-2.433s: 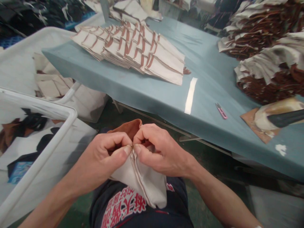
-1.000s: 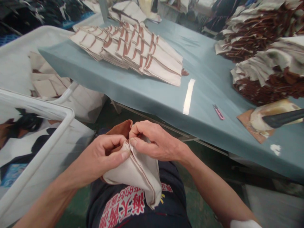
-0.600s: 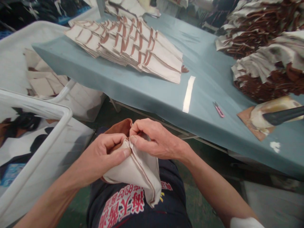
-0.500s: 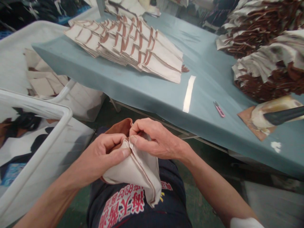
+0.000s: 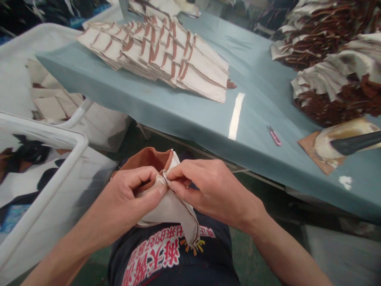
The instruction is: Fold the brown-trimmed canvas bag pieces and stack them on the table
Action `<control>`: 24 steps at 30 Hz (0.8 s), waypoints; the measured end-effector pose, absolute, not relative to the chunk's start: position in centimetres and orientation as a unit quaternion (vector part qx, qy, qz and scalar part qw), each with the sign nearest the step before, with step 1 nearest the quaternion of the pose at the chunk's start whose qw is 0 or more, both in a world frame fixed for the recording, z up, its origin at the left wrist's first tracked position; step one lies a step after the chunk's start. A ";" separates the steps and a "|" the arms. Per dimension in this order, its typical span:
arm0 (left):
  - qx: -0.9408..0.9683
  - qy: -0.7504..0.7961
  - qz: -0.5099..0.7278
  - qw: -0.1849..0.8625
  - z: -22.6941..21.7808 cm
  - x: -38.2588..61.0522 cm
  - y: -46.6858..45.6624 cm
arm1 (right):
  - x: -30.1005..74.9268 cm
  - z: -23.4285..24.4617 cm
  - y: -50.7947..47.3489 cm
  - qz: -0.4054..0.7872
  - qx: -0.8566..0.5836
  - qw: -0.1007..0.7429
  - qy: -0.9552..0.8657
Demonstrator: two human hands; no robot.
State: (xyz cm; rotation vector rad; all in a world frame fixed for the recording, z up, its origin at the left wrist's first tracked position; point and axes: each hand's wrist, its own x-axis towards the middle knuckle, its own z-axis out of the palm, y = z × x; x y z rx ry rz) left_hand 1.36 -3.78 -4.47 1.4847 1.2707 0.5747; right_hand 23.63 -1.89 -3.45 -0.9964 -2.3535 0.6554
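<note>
A cream cloth pouch (image 5: 175, 210) with brown piping and a brown lining (image 5: 145, 158) sits over my lap. My left hand (image 5: 131, 194) pinches its rim between thumb and forefinger. My right hand (image 5: 208, 186) pinches the same rim from the other side, fingertips meeting the left thumb. Both hands are closed on the fabric, below the near edge of the blue table (image 5: 190, 119).
Fanned finished pouches (image 5: 166, 51) lie at the table's far left; heaps of cream and brown pieces (image 5: 336, 87) sit at the right. A white tape strip (image 5: 235, 116), pink snips (image 5: 274, 136) and a board (image 5: 327, 149) lie between. White bins (image 5: 44, 186) stand at left.
My right hand slid down and right along the rim. The pouch's mouth opened wider, showing more brown lining, and its hanging corner swung.
</note>
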 end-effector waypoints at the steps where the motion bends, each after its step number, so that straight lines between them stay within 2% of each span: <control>1: 0.633 0.536 0.243 0.503 -4.3 1.5 -3.9 | 23.5 -3.3 -2.0 0.219 -0.370 0.235 -0.872; 7: 0.664 0.550 0.283 0.420 -3.8 2.8 -4.2 | 22.9 -2.8 -2.7 0.193 -0.404 0.216 -0.867; 10: 0.652 0.542 0.293 0.442 -4.1 3.1 -4.3 | 22.8 -3.4 -3.0 0.200 -0.425 0.249 -0.847; 14: 0.633 0.518 0.287 0.499 -4.5 2.8 -4.2 | 23.0 -4.2 -3.1 0.295 -0.423 0.300 -0.802; 17: 0.625 0.508 0.273 0.527 -4.6 2.4 -3.9 | 23.2 -4.3 -2.9 0.332 -0.410 0.305 -0.792; 24: 0.677 0.540 0.264 0.423 -4.0 2.6 -3.8 | 22.7 -4.0 -3.2 0.215 -0.418 0.250 -0.846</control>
